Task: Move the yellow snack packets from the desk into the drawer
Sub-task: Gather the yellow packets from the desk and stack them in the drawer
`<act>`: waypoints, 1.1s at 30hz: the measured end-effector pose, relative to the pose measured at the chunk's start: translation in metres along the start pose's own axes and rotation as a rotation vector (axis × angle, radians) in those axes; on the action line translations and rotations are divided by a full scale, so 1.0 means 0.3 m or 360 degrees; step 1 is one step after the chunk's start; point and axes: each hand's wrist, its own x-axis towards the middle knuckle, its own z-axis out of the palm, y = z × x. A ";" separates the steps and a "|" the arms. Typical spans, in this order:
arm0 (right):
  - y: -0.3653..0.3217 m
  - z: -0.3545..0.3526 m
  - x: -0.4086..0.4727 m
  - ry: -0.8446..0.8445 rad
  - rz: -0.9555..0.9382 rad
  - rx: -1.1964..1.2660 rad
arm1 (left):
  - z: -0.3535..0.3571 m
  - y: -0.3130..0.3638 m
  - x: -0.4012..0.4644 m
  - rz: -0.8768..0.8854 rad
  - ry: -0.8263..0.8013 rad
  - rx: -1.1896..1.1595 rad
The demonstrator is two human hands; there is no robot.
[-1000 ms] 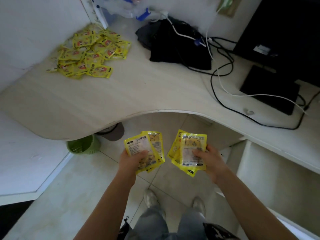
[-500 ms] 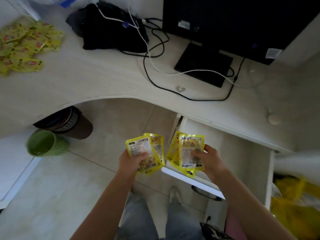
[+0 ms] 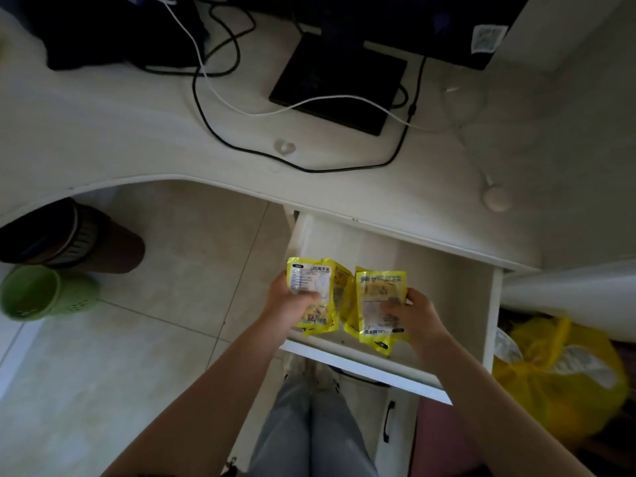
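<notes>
My left hand (image 3: 287, 304) grips a small bunch of yellow snack packets (image 3: 318, 287), printed backs up, over the left front corner of the open white drawer (image 3: 440, 290). Just to the right, my right hand (image 3: 411, 313) holds another bunch of yellow packets (image 3: 375, 294) above the drawer's front part. The two bunches nearly touch. The drawer floor that shows looks bare. The pale desk (image 3: 103, 132) spans the top of the view; the packet pile on it is out of frame.
A black monitor base (image 3: 339, 84) and black and white cables (image 3: 220, 108) lie on the desk. On the floor at left stand a brown bin (image 3: 103, 242) and a green basket (image 3: 38, 292). A yellow bag (image 3: 557, 376) sits right of the drawer.
The view has swung right, away from the packet pile. Both hands with their packets have moved right from over the floor to over the open drawer.
</notes>
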 end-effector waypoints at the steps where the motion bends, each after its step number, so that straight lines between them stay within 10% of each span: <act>1: 0.015 -0.002 0.023 0.0010 0.0008 -0.0019 | 0.018 -0.004 0.026 -0.0007 -0.0020 0.0037; 33: 0.190 0.038 0.219 0.0097 0.0046 -0.0667 | 0.128 -0.175 0.249 0.0044 -0.0071 0.1057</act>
